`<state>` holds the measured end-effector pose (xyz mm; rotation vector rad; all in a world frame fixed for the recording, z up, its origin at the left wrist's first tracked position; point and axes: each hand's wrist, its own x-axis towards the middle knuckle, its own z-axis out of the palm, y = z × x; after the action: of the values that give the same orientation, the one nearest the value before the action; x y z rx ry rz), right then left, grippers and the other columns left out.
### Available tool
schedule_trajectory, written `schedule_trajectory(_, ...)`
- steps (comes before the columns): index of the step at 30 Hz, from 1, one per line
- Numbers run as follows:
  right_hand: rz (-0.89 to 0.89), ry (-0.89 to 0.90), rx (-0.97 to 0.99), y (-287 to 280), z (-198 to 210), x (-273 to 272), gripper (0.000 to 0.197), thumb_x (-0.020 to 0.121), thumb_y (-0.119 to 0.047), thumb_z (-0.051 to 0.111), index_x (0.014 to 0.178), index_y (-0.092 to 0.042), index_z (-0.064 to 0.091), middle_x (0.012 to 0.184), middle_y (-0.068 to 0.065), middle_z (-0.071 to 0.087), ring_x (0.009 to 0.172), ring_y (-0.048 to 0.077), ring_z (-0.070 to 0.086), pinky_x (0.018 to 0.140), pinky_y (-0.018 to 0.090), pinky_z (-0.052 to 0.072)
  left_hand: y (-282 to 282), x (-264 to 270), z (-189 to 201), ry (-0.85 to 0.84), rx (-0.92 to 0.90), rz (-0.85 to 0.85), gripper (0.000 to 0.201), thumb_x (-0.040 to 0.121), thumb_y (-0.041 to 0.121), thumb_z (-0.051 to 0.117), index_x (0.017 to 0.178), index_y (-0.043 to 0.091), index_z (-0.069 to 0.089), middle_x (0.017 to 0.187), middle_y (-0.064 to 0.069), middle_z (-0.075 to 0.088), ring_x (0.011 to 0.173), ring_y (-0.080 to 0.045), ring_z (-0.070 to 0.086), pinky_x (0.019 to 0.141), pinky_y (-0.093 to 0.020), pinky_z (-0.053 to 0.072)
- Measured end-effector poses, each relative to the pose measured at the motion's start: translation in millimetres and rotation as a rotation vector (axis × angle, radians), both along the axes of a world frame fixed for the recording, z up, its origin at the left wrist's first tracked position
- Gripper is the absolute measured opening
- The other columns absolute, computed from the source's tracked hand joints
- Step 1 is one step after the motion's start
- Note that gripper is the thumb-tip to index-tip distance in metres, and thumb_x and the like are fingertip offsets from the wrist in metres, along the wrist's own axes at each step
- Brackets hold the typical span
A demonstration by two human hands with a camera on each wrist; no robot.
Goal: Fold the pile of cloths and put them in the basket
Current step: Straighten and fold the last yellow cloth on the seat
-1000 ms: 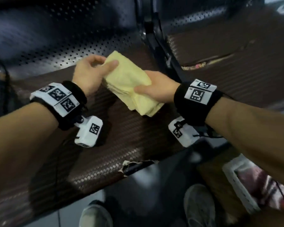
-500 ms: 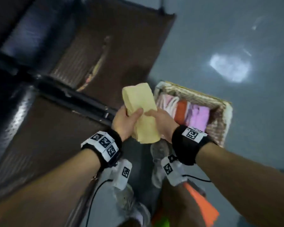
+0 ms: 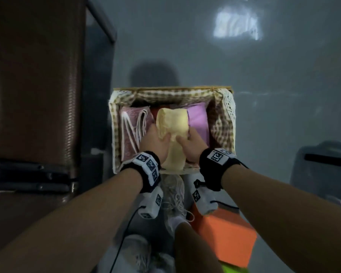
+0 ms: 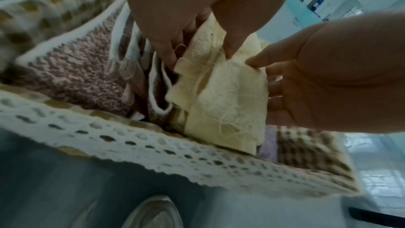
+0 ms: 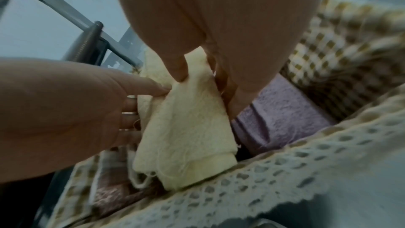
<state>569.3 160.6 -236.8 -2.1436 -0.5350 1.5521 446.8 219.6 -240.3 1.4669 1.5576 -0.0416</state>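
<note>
A folded yellow cloth [image 3: 172, 133] stands between my two hands over the middle of the basket [image 3: 227, 107], its lower end at the near rim. My left hand [image 3: 155, 141] grips its left side, thumb on top. My right hand [image 3: 191, 143] grips its right side. In the left wrist view the yellow cloth [image 4: 221, 100] is pinched beside a pink-and-white cloth [image 4: 72, 74]. In the right wrist view the yellow cloth [image 5: 186, 127] sits next to a purple cloth [image 5: 282, 110]. The basket has a checked lining and a white lace rim [image 4: 153, 146].
The basket stands on a grey floor [image 3: 185, 46]. A brown perforated bench [image 3: 34, 75] is at the left. An orange box [image 3: 222, 231] and my shoes [image 3: 173, 196] lie close under my wrists. A dark object [image 3: 323, 164] sits at the right.
My view swung from the bench to the basket. Both hands carried the folded yellow cloth off the bench and lowered it into the basket between the pink and purple cloths.
</note>
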Motion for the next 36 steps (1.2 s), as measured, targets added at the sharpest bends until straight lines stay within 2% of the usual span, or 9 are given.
schedule_trajectory(7, 0.046, -0.118, 0.003, 21.1, -52.9, 2.3, 0.045, 0.098, -0.02, 0.057, 0.14, -0.007, 0.046, 0.136, 0.013, 0.059, 0.125, 0.03, 0.056, 0.103, 0.039, 0.046, 21.6, 6.0, -52.1, 0.088, 0.045, -0.163, 0.041, 0.093, 0.042, 0.06, 0.124, 0.015, 0.055, 0.117, -0.008, 0.067, 0.106, -0.032, 0.063, 0.087, -0.04, 0.051)
schedule_trajectory(11, 0.161, -0.318, -0.003, 27.6, -29.3, 31.2, 0.03, 0.093, -0.04, 0.058, 0.108, -0.016, 0.068, 0.107, 0.009, 0.073, 0.102, 0.029, 0.066, 0.082, 0.029, 0.047, 39.1, -4.9, -25.2, 0.054, 0.092, -0.129, 0.034, 0.09, 0.054, 0.052, 0.1, 0.025, 0.066, 0.094, 0.005, 0.071, 0.087, -0.021, 0.066, 0.074, -0.032, 0.053)
schedule_trajectory(14, -0.059, -0.536, 0.152, 49.7, -0.2, 83.2, 0.025, 0.091, -0.038, 0.055, 0.089, -0.017, 0.07, 0.089, 0.005, 0.074, 0.088, 0.027, 0.068, 0.071, 0.025, 0.044, 88.1, -18.5, 3.9, 0.003, 0.362, 0.07, 0.025, 0.089, 0.043, 0.054, 0.08, 0.023, 0.066, 0.079, 0.005, 0.07, 0.078, -0.019, 0.065, 0.069, -0.026, 0.045)
schedule_trajectory(18, -0.177, -0.758, 0.205, 81.7, 3.9, 157.3, 0.037, 0.088, -0.034, 0.056, 0.115, -0.01, 0.064, 0.115, 0.014, 0.069, 0.111, 0.032, 0.062, 0.097, 0.033, 0.045, 157.4, -43.9, -2.6, 0.124, 0.47, 0.203, 0.028, 0.09, 0.034, 0.057, 0.106, 0.011, 0.062, 0.11, -0.015, 0.066, 0.105, -0.032, 0.06, 0.092, -0.036, 0.044)
schedule_trajectory(22, 0.021, -0.524, -0.259, 92.6, -35.8, 186.2, 0.05, 0.103, -0.036, 0.036, 0.133, -0.002, 0.057, 0.141, 0.026, 0.053, 0.129, 0.041, 0.05, 0.105, 0.036, 0.038, 177.3, -56.1, -39.1, 0.239, 0.011, 0.184, 0.064, 0.099, 0.056, 0.038, 0.129, 0.002, 0.058, 0.132, -0.025, 0.057, 0.121, -0.038, 0.054, 0.1, -0.035, 0.039)
schedule_trajectory(28, 0.013, -0.439, -0.264, 93.5, -55.7, 195.1, 0.043, 0.101, -0.031, 0.044, 0.132, -0.005, 0.06, 0.134, 0.021, 0.059, 0.121, 0.036, 0.056, 0.078, 0.026, 0.036, 188.0, -52.6, -47.2, 0.017, -0.102, 0.33, 0.05, 0.087, 0.041, 0.048, 0.115, 0.003, 0.066, 0.127, -0.025, 0.062, 0.115, -0.04, 0.061, 0.103, -0.051, 0.048)
schedule_trajectory(31, -0.267, -0.323, -0.141, 97.3, -48.7, 198.8, 0.036, 0.089, -0.027, 0.061, 0.113, -0.001, 0.069, 0.1, 0.01, 0.074, 0.094, 0.029, 0.066, 0.068, 0.027, 0.047, 195.5, -53.8, -43.4, -0.051, -0.098, 0.344, 0.011, 0.084, 0.029, 0.056, 0.082, 0.02, 0.063, 0.11, -0.018, 0.067, 0.095, -0.028, 0.06, 0.101, -0.051, 0.05)
schedule_trajectory(34, -0.423, -0.215, 0.007, 107.6, -26.5, 191.5, 0.02, 0.091, -0.016, 0.055, 0.096, -0.003, 0.07, 0.089, 0.003, 0.068, 0.084, 0.024, 0.061, 0.072, 0.034, 0.054, 197.2, -51.2, -33.3, -0.142, -0.044, 0.382, 0.012, 0.089, 0.009, 0.058, 0.083, 0.02, 0.061, 0.104, -0.016, 0.071, 0.092, -0.028, 0.065, 0.088, -0.045, 0.054)
schedule_trajectory(36, -0.568, -0.057, 0.1, 110.9, -0.7, 184.8, 0.023, 0.092, -0.026, 0.049, 0.074, -0.018, 0.06, 0.075, 0.002, 0.063, 0.07, 0.023, 0.056, 0.064, 0.033, 0.051, 196.4, -50.1, -21.0, -0.192, -0.018, 0.386, 0.014, 0.093, 0.007, 0.053, 0.084, 0.017, 0.058, 0.095, -0.014, 0.069, 0.09, -0.029, 0.063, 0.079, -0.04, 0.053)
